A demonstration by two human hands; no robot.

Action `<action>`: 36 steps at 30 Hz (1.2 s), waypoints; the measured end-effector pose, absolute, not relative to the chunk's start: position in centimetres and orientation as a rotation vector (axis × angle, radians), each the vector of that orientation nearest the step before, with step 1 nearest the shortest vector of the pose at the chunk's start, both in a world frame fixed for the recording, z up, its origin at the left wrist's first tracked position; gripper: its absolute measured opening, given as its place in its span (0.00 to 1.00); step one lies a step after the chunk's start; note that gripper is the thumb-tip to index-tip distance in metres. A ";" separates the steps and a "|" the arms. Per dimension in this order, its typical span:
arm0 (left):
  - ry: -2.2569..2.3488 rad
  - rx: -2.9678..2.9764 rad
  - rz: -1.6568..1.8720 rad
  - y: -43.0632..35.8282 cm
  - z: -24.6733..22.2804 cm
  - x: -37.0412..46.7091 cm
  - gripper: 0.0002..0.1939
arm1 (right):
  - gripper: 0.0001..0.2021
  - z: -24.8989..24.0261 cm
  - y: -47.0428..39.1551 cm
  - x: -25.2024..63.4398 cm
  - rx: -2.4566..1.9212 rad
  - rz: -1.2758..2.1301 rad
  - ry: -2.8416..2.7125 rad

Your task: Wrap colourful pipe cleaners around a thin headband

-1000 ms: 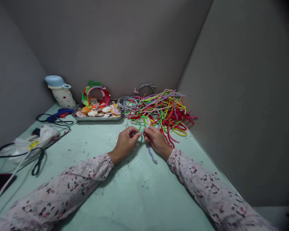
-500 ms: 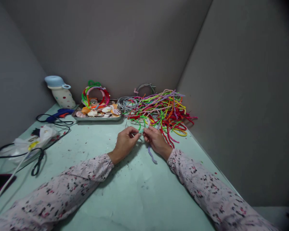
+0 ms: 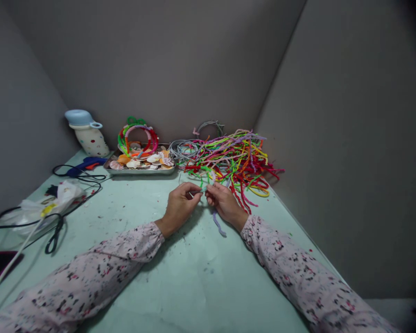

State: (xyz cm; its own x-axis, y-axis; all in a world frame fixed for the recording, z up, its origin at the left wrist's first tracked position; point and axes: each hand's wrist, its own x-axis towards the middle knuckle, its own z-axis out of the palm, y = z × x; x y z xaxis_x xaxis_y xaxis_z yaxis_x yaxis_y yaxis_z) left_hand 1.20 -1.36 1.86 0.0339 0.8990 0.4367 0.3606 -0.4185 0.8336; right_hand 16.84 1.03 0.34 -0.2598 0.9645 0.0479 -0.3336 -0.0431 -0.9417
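Observation:
In front of the pile, my left hand (image 3: 180,202) is closed in a pinch, thumb against index finger. It holds the end of a fuzzy pipe cleaner, mostly hidden by the fingertips. My right hand (image 3: 225,201) is close beside it, its bent fingers gripping the same small piece of work. A green and pale fuzzy loop (image 3: 208,169) rises behind the fingertips. Below my right hand a lavender pipe cleaner (image 3: 219,226) hangs down onto the table. Whether a wire runs inside the work is too small to tell.
A tangled heap of coloured pipe cleaners (image 3: 244,155) lies behind my right hand. Grey wire coils (image 3: 186,149) adjoin a metal tray (image 3: 142,172) of seashells with colourful fuzzy rings (image 3: 125,138). A bottle (image 3: 92,140), black cables (image 3: 57,231) and a plastic bag (image 3: 67,189) are left.
My left fingertips have shifted slightly against the piece between my hands. Both arms and the hanging lavender pipe cleaner stay practically where they were.

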 end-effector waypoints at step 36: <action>1.255 2.057 1.408 -1.5 2.2 1.0 0.03 | 0.13 0.1 1.6 16.8 -0.826 1.582 -0.933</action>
